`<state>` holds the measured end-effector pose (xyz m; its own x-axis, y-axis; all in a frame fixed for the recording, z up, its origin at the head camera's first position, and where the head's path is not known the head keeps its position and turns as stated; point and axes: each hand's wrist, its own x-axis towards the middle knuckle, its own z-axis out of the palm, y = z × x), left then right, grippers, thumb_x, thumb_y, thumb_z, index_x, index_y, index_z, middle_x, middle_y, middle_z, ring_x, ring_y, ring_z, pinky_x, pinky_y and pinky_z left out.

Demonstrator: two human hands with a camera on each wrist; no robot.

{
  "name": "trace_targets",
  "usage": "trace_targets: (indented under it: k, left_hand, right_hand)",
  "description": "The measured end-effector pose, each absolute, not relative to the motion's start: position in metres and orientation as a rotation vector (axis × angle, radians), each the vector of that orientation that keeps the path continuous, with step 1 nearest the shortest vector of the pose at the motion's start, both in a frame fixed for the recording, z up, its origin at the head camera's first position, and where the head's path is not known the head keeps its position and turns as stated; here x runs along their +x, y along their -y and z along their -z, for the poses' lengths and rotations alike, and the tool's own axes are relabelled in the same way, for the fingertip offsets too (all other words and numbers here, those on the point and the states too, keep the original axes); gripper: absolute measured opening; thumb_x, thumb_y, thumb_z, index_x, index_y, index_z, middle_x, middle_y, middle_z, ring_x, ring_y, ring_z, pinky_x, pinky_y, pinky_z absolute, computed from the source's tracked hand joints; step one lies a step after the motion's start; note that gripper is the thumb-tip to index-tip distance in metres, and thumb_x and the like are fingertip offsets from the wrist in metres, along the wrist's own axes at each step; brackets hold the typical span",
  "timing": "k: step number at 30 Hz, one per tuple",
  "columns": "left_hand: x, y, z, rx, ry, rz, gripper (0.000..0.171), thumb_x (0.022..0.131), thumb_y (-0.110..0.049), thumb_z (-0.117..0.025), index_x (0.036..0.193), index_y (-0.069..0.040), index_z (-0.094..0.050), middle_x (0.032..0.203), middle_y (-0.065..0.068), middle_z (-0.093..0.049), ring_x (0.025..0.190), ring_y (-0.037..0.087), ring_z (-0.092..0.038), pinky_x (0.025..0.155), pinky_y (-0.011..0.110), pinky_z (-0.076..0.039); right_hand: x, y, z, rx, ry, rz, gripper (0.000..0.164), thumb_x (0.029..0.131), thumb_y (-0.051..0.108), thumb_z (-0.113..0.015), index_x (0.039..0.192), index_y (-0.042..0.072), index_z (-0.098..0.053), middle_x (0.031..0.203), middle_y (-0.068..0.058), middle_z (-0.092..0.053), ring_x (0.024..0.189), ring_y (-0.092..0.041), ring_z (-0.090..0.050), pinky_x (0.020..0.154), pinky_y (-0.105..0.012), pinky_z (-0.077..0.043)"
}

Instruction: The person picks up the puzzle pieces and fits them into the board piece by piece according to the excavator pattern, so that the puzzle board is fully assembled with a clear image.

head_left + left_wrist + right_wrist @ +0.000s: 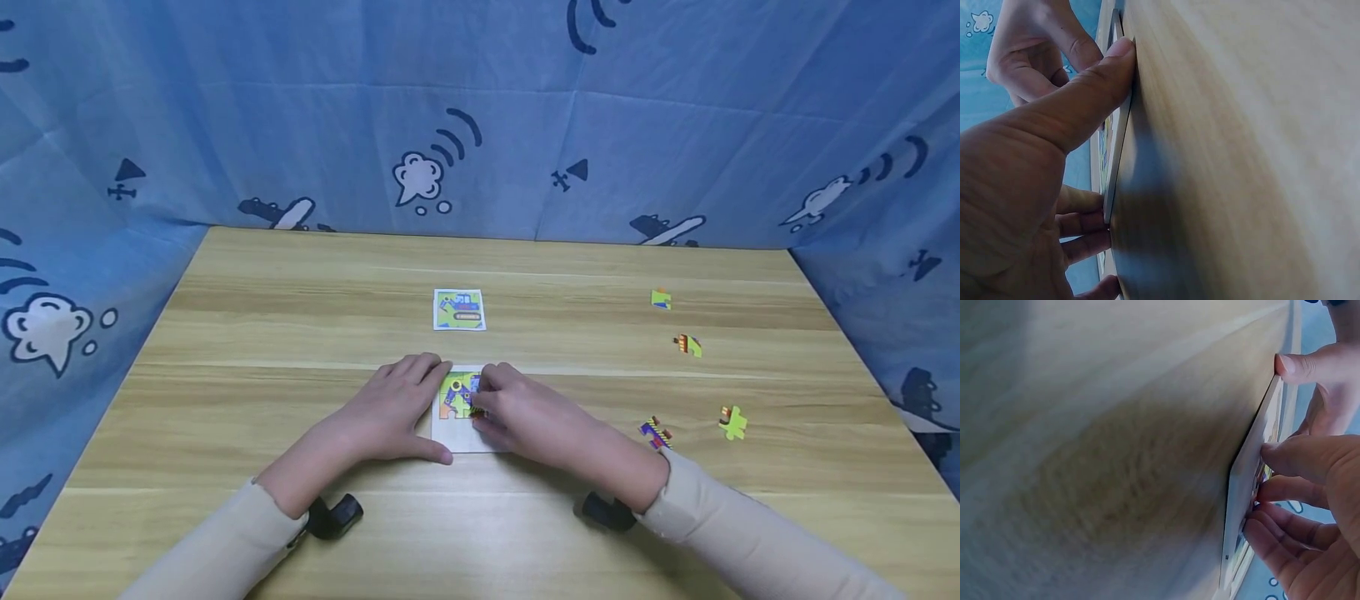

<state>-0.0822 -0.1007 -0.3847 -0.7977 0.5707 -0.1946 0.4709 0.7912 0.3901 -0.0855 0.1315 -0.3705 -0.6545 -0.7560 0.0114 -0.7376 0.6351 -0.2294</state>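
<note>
Near the middle of the tabletop (315,333), a white-bordered puzzle board (450,438) is lying flat between the two hands, with its partly assembled picture occupying the upper area. The lower strip of the board is showing bare white. The left hand (397,408) is spreading across the left side: the thumb is touching the board's near edge, and the fingers are resting along its left edge toward the far corner. The right hand (536,417) is bending its fingers over the right portion and is pinching a dark-and-yellow puzzle piece (477,411) at the picture's lower right; most of this piece is being hidden by the fingertips.

Beyond the board, a printed card (459,310) is lying on the tabletop, displaying a blue vehicle on green. To the right, four loose pieces are lying apart: a green-and-blue piece (661,299) farthest back, a red-and-green piece (687,345) in front of it, a mostly green piece (732,422) farther right, and a purple striped piece (656,432) just beside the right sleeve (720,517). Behind the tabletop, a blue printed curtain (300,100) is hanging.
</note>
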Motion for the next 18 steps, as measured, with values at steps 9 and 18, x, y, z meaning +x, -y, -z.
trace_targets:
  k: [9, 18]
  left_hand:
    - [-0.0826, 0.0996, 0.3844, 0.796, -2.682, -0.457, 0.117, 0.077, -0.067, -0.084, 0.161, -0.002, -0.035, 0.162, 0.017, -0.040, 0.153, 0.037, -0.036, 0.123, 0.060, -0.035]
    - [-0.0826, 0.0999, 0.3830, 0.788, -2.675, -0.458, 0.118, 0.077, -0.067, -0.083, 0.162, -0.002, -0.034, 0.163, 0.017, -0.039, 0.154, 0.037, -0.035, 0.124, 0.060, -0.035]
  right_hand:
    - [-0.0843, -0.1345, 0.3712, -1.284, -2.751, 0.320, 0.021, 0.096, 0.021, -0.076, 0.112, 0.007, -0.078, 0.107, -0.005, -0.063, 0.095, -0.015, -0.058, 0.080, -0.025, -0.056]
    - [-0.0881, -0.1398, 0.3670, -1.178, -2.663, 0.454, 0.035, 0.099, 0.024, -0.071, 0.125, 0.000, -0.073, 0.120, -0.010, -0.066, 0.110, -0.019, -0.064, 0.096, -0.034, -0.060]
